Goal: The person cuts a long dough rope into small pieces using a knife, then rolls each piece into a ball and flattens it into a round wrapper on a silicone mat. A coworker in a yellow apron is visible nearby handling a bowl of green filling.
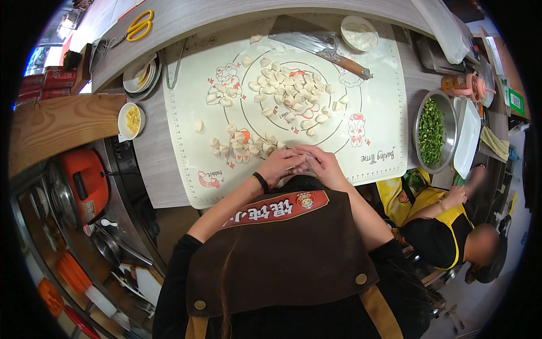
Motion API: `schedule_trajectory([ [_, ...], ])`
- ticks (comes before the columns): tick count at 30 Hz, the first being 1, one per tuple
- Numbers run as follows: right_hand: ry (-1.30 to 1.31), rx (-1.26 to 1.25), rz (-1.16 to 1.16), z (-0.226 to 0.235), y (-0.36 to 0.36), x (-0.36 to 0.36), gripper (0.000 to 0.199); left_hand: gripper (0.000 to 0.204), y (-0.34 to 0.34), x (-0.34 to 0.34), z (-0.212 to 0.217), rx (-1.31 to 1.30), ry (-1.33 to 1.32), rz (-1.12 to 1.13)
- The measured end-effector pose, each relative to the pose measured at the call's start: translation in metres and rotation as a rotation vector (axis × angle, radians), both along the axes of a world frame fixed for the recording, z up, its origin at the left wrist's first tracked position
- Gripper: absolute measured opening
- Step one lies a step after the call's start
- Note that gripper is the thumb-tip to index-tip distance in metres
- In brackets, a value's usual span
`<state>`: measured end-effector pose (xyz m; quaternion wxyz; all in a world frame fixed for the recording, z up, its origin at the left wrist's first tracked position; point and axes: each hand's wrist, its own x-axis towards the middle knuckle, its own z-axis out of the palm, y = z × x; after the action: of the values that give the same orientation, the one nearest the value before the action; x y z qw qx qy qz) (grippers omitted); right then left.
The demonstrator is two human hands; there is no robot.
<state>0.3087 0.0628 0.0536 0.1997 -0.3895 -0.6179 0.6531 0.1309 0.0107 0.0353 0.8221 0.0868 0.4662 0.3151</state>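
My left hand (280, 165) and my right hand (320, 164) meet at the near edge of a cream printed baking mat (381, 113). Their fingers are bent and pressed together around something small and pale, mostly hidden by the fingers. Just beyond the left hand lies a short row of small white dough pieces (268, 148). A larger pile of dough pieces (291, 93) covers the printed circle in the middle of the mat, with a few scattered to its left. At the far side rests a cleaver (305, 40) with a wooden handle, beside a bowl of white flour (359, 35).
A steel bowl of chopped greens (431, 133) and a white tray (466, 138) stand at right. On the left are a small bowl of yellow bits (132, 120) and stacked plates (140, 76). Yellow-handled scissors (139, 26) lie on the far ledge. Another person (446, 226) is at right.
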Motion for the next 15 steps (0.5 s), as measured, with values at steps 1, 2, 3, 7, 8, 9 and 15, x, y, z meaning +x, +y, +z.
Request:
schedule_trajectory([
  [1, -0.059, 0.019, 0.004, 0.0, 0.002, 0.002, 0.027, 0.017, 0.0, 0.0, 0.001, -0.008, 0.008, 0.01],
  [2, -0.118, 0.037, 0.009, 0.0, 0.003, 0.005, 0.024, 0.016, 0.001, -0.001, 0.002, -0.017, 0.017, 0.021],
  [3, -0.177, 0.056, 0.015, 0.0, 0.005, 0.005, 0.021, 0.016, 0.001, -0.001, 0.002, -0.025, 0.025, 0.033],
  [7, -0.14, -0.083, -0.043, -0.014, 0.004, 0.01, 0.016, 0.016, 0.001, 0.004, -0.01, 0.042, 0.166, -0.013],
  [8, -0.138, -0.112, -0.044, -0.022, 0.004, 0.013, 0.017, 0.016, 0.002, 0.005, -0.012, 0.066, 0.208, -0.037],
  [9, -0.136, -0.141, -0.045, -0.03, 0.003, 0.016, 0.018, 0.017, 0.002, 0.007, -0.014, 0.09, 0.249, -0.06],
  [15, -0.47, 0.36, -0.151, -0.029, 0.03, 0.001, 0.028, 0.021, 0.003, 0.005, -0.023, 0.087, 0.32, 0.049],
])
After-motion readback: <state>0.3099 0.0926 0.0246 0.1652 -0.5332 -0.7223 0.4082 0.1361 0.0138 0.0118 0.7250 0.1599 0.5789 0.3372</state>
